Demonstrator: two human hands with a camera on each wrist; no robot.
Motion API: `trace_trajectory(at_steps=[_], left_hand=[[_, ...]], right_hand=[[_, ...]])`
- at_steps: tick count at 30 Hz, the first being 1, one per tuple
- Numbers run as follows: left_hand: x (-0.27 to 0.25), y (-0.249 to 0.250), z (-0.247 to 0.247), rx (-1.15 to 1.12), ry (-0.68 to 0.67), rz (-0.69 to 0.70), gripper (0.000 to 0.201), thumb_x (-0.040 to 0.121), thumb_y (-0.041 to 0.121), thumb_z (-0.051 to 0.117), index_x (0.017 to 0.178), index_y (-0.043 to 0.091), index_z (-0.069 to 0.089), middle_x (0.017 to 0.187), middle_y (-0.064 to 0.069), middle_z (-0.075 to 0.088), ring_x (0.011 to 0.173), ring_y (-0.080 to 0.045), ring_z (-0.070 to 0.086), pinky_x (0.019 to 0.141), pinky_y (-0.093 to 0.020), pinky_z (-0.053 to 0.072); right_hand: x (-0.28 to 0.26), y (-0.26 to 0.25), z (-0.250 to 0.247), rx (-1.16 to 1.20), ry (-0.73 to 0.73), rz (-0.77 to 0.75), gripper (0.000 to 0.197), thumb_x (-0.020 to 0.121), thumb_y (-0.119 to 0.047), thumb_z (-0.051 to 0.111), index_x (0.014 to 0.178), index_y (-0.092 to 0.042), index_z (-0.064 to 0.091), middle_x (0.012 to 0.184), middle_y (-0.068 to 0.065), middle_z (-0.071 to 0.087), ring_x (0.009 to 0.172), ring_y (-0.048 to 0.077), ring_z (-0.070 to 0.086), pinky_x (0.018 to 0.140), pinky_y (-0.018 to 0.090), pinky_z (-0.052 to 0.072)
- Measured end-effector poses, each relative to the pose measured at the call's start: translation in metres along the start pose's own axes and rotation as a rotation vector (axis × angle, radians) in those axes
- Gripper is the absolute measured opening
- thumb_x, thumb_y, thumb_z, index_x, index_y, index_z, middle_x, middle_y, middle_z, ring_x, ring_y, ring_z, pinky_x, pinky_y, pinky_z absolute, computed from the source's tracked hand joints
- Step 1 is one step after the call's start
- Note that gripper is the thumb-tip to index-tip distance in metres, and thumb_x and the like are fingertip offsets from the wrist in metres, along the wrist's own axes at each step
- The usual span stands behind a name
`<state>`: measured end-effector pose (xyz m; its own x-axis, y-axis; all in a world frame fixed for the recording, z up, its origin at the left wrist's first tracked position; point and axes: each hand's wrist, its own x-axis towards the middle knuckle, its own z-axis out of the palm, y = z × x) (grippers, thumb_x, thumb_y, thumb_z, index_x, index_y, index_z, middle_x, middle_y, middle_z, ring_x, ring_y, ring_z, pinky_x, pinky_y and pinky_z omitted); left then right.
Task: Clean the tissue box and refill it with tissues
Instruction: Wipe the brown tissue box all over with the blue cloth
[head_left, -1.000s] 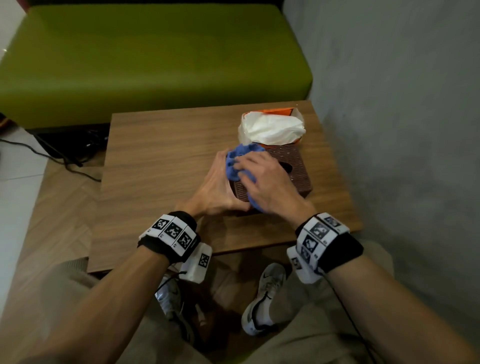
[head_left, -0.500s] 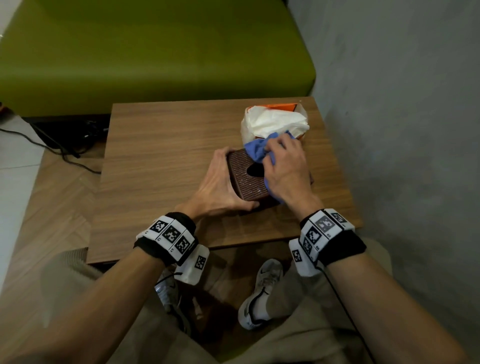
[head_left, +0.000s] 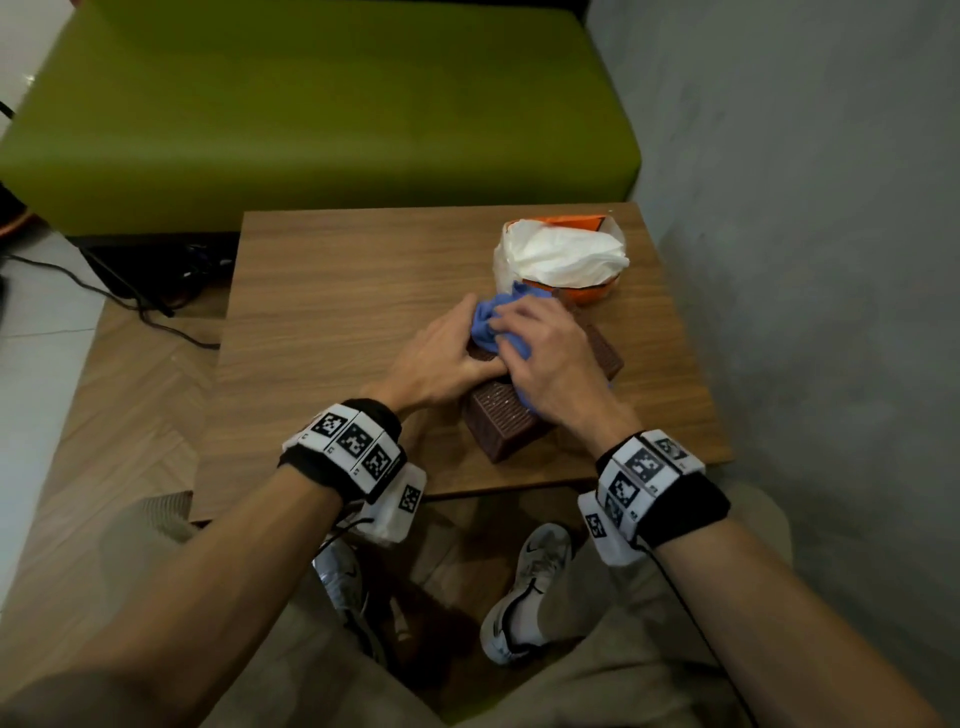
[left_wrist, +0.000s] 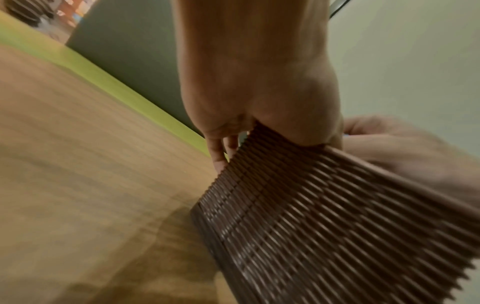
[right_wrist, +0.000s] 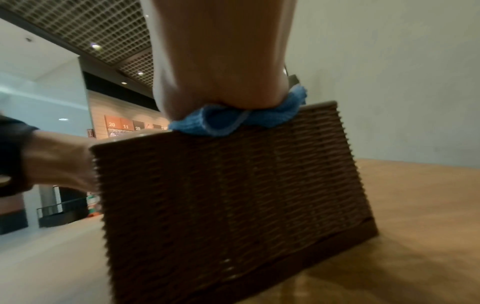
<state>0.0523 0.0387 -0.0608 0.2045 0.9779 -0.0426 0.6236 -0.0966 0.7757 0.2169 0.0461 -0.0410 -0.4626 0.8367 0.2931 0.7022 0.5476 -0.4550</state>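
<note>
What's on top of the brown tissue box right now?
A blue cloth pressed by the right hand; the left hand grips the tissue box. The box's opening is covered.

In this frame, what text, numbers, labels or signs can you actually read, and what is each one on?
"20", "11", "20": on the brown wall panels far behind the tissue box, in the right wrist view.
Further markings on those panels: too blurred to read.
Wrist bands: black-and-white square code patterns with tiny characters beside them, too small to read.
Orange tissue pack: no print can be read.
Tissue box, blue cloth: no text.
</note>
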Motion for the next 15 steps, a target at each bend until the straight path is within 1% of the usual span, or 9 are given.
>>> trace_trajectory(at_steps=[1,2,5,6,9,10,11,14,15], left_hand=[[-0.001,-0.001,0.0,0.002,0.004,-0.001,0.05,0.072,0.054,0.061,0.102,0.017,0.046,0.094,0.005,0.056,0.082,-0.015,0.054,0.07,-0.036,0.042],[-0.002,-0.001,-0.001,0.012,0.002,-0.006,0.051,0.073,0.053,0.061,0.104,0.016,0.046,0.095,0.003,0.057,0.084,-0.017,0.055,0.07,-0.036,0.042],[-0.005,-0.003,0.001,0.028,-0.021,-0.039,0.055,0.071,0.058,0.059,0.105,0.017,0.044,0.1,-0.002,0.062,0.088,-0.021,0.06,0.074,-0.04,0.049],[-0.006,-0.003,0.001,0.026,-0.028,-0.053,0.058,0.07,0.06,0.058,0.104,0.016,0.044,0.1,-0.003,0.062,0.088,-0.022,0.061,0.075,-0.043,0.05],[-0.009,0.0,0.001,-0.022,-0.021,-0.06,0.063,0.068,0.063,0.06,0.101,0.011,0.046,0.095,-0.004,0.061,0.083,-0.021,0.058,0.074,-0.045,0.05],[-0.011,0.0,0.0,-0.03,-0.017,-0.062,0.064,0.068,0.063,0.061,0.1,0.01,0.046,0.094,-0.004,0.06,0.083,-0.021,0.058,0.075,-0.046,0.05],[-0.011,-0.001,-0.001,-0.018,-0.018,-0.065,0.063,0.069,0.062,0.062,0.102,0.01,0.046,0.096,-0.004,0.06,0.084,-0.021,0.058,0.076,-0.047,0.05],[-0.01,-0.003,-0.001,0.026,-0.048,-0.079,0.067,0.067,0.068,0.054,0.107,0.016,0.044,0.103,-0.004,0.061,0.09,-0.021,0.059,0.079,-0.048,0.051],[-0.01,-0.002,0.0,0.036,-0.044,-0.08,0.066,0.066,0.067,0.054,0.107,0.017,0.044,0.103,-0.003,0.061,0.09,-0.021,0.059,0.078,-0.048,0.051]], right_hand=[[0.001,0.003,-0.003,0.015,-0.025,-0.015,0.02,0.09,-0.014,0.062,0.107,-0.01,0.07,0.112,0.004,0.064,0.109,0.02,0.054,0.099,0.036,0.044],[0.003,0.009,-0.007,-0.002,-0.017,0.009,0.019,0.09,-0.015,0.062,0.107,-0.011,0.07,0.112,0.003,0.063,0.108,0.019,0.053,0.098,0.037,0.045],[0.005,0.023,-0.017,-0.092,0.113,0.181,0.018,0.088,-0.014,0.06,0.102,-0.011,0.07,0.106,0.004,0.06,0.101,0.019,0.051,0.092,0.04,0.046],[0.005,0.019,-0.016,-0.093,0.108,0.179,0.017,0.087,-0.014,0.061,0.101,-0.011,0.07,0.105,0.004,0.06,0.099,0.019,0.05,0.091,0.038,0.046],[-0.001,-0.005,-0.004,0.011,-0.053,0.014,0.014,0.087,-0.014,0.063,0.099,-0.013,0.071,0.105,0.001,0.061,0.1,0.017,0.048,0.091,0.03,0.04],[-0.001,-0.005,-0.004,0.034,-0.087,-0.012,0.014,0.088,-0.015,0.063,0.1,-0.014,0.07,0.106,0.0,0.061,0.102,0.016,0.048,0.092,0.029,0.039],[0.001,-0.001,-0.006,0.025,-0.087,-0.007,0.014,0.088,-0.016,0.062,0.1,-0.014,0.07,0.107,-0.001,0.061,0.102,0.015,0.048,0.092,0.03,0.04],[0.007,0.021,-0.017,-0.088,0.073,0.15,0.013,0.088,-0.016,0.061,0.098,-0.014,0.069,0.102,-0.001,0.057,0.097,0.012,0.045,0.091,0.037,0.045],[0.008,0.022,-0.018,-0.091,0.093,0.179,0.013,0.087,-0.016,0.061,0.097,-0.014,0.069,0.1,-0.003,0.055,0.096,0.011,0.042,0.09,0.037,0.045]])
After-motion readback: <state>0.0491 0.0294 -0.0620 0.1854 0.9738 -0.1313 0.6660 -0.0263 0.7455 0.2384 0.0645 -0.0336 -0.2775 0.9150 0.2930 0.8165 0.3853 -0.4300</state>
